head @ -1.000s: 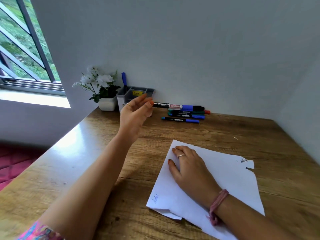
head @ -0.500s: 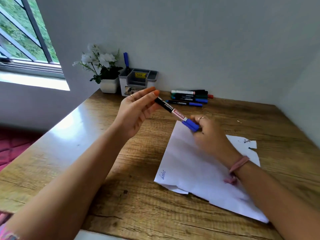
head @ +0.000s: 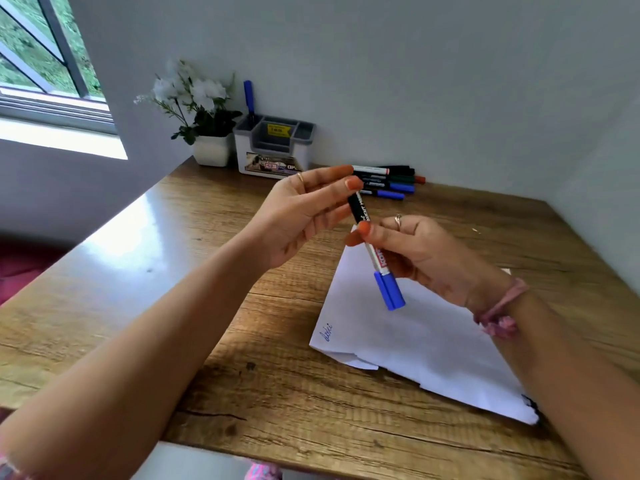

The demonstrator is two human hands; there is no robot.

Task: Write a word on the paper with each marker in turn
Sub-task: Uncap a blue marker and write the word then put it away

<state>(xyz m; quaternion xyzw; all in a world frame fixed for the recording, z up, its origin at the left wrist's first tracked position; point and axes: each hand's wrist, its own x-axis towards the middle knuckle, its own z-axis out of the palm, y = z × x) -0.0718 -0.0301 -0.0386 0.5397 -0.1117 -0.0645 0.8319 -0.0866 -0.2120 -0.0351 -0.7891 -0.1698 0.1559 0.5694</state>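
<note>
- Above the desk [head: 138, 306]: one marker [head: 375, 251], both hands closed on it — left hand [head: 304, 216] up top, right hand [head: 415, 251] mid-barrel.
- Marker steeply tilted, blue cap lowest.
- One paper [head: 415, 334]; about four spare markers [head: 388, 183] by the wall.

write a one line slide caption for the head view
Both hands, left and right, hold a blue-capped marker above the paper, cap still on, spare markers by the wall.

Both forearms extended forward, raised. Left hand [head: 304, 213] palm up, fingertips pinching marker [head: 375, 251] upper end. Right hand [head: 415, 252] gripping marker mid-barrel, thumb across front, wrist bent inward.
</note>
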